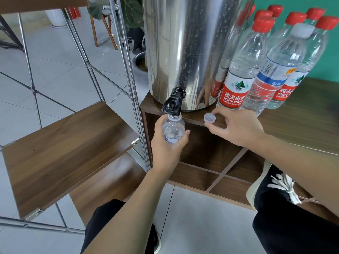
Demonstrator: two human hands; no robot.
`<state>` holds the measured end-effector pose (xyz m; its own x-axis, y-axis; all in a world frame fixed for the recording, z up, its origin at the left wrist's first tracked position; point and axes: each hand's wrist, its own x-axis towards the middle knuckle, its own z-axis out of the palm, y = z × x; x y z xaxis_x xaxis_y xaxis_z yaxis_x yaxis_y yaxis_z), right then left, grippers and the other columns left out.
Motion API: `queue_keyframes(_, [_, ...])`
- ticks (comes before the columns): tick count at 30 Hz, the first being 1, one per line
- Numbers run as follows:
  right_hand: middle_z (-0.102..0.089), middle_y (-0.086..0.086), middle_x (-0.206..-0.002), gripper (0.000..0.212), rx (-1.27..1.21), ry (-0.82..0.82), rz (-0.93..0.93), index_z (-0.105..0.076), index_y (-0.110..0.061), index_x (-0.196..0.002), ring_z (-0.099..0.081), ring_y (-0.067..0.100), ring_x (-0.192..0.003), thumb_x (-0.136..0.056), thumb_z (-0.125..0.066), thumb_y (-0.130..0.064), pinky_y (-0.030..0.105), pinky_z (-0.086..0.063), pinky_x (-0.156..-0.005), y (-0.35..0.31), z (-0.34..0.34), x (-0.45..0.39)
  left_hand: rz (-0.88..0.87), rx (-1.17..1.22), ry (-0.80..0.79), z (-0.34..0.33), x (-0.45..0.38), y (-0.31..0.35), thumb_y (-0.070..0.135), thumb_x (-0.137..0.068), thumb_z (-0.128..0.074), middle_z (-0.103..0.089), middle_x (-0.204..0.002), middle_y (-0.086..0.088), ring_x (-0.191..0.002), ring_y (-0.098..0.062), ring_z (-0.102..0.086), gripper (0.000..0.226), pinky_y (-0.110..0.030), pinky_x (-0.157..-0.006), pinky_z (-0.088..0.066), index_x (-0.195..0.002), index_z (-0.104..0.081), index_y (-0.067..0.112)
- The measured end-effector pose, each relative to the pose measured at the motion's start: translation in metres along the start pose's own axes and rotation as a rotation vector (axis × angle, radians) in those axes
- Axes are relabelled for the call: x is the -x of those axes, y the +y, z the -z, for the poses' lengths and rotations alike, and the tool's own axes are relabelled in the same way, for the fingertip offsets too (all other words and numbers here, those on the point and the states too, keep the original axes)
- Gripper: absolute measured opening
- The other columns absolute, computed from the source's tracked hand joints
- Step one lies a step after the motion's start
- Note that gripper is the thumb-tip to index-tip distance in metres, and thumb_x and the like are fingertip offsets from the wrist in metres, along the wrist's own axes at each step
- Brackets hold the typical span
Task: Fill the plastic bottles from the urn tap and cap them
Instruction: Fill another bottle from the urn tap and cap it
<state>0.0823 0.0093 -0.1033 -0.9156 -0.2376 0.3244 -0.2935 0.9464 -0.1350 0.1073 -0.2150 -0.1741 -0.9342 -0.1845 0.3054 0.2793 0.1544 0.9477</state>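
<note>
My left hand (pixel 167 143) was wrapped around the shoulder and upper body of the open plastic bottle (pixel 173 130), holding its mouth directly beneath the black tap (pixel 173 104) of the steel urn (pixel 185 50), at the near left corner of the wooden cabinet top (pixel 300 123). My right hand (pixel 236 128) pinched the translucent white cap (pixel 209 118) between thumb and fingertips, just right of the tap, at the cabinet's near edge. Whether water was running I could not tell; some liquid seemed to sit in the bottle. I judged the bottle thin-walled and soft: light when empty, growing heavier as it filled, and liable to buckle and spill under a hard squeeze, so a moderate grip high on the stiffer shoulder seemed best. Droplets on the urn suggested wet, slippery plastic. The cap looked small, rigid and easily dropped, best held by its rim. Capped bottles (pixel 245 70) stood to the right of the urn, farther back.
</note>
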Motion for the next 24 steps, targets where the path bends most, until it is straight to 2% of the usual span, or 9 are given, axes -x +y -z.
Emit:
queue_keyframes(3, [-0.044,-0.019,-0.065,0.055,-0.002,-0.007,0.001,-0.063,-0.028,-0.119,-0.055,0.009,-0.067,-0.09,-0.046,-0.073,0.023,-0.039,-0.057,0.0002,-0.0002,0.0001,0.001,-0.001,-0.003,-0.0001,0.0,0.0015,0.019,-0.082,-0.088,-0.059,-0.118,0.025,-0.111,0.013,-0.057,0.072,-0.003,-0.088,-0.043,-0.135,-0.043,0.034])
queue_keyframes(6, [-0.042,-0.021,-0.065,0.054,-0.001,0.0,-0.001,-0.063,-0.028,-0.119,-0.054,0.007,-0.067,-0.091,-0.047,-0.072,0.022,-0.037,-0.056,-0.0004,0.0001,0.0,-0.001,0.001,-0.003,-0.0001,0.0,0.0017,0.018,-0.082,-0.088,-0.058,-0.118,0.026,-0.111,0.015,-0.056,0.072,-0.002,-0.087,-0.043,-0.135,-0.042,0.033])
queue_keyframes(10, [-0.04,-0.021,-0.063,0.053,-0.007,0.0,-0.003,-0.064,-0.027,-0.119,-0.052,0.007,-0.067,-0.091,-0.049,-0.07,0.019,-0.033,-0.055,-0.0024,0.0005,-0.0001,-0.005,-0.007,0.001,0.0012,-0.0003,0.0004,0.021,-0.081,-0.089,-0.059,-0.118,0.027,-0.113,0.011,-0.057,0.072,-0.004,-0.089,-0.043,-0.135,-0.043,0.037])
queue_keyframes(12, [-0.039,-0.022,-0.063,0.054,-0.007,0.0,-0.006,-0.064,-0.026,-0.118,-0.051,0.007,-0.067,-0.09,-0.049,-0.07,0.019,-0.031,-0.055,-0.0022,0.001,0.0004,-0.011,-0.007,0.005,0.0005,-0.0001,0.0009,0.02,-0.081,-0.089,-0.059,-0.119,0.025,-0.111,0.01,-0.058,0.071,-0.004,-0.089,-0.043,-0.136,-0.045,0.032])
queue_keyframes(24, [-0.037,-0.023,-0.063,0.056,0.001,0.004,-0.006,-0.063,-0.026,-0.118,-0.05,0.006,-0.067,-0.09,-0.047,-0.072,0.019,-0.03,-0.054,-0.0029,-0.0005,0.0,-0.023,0.014,0.0,0.0017,0.0004,0.0015,0.018,-0.082,-0.088,-0.061,-0.12,0.021,-0.112,0.006,-0.06,0.07,-0.006,-0.089,-0.045,-0.135,-0.045,0.031])
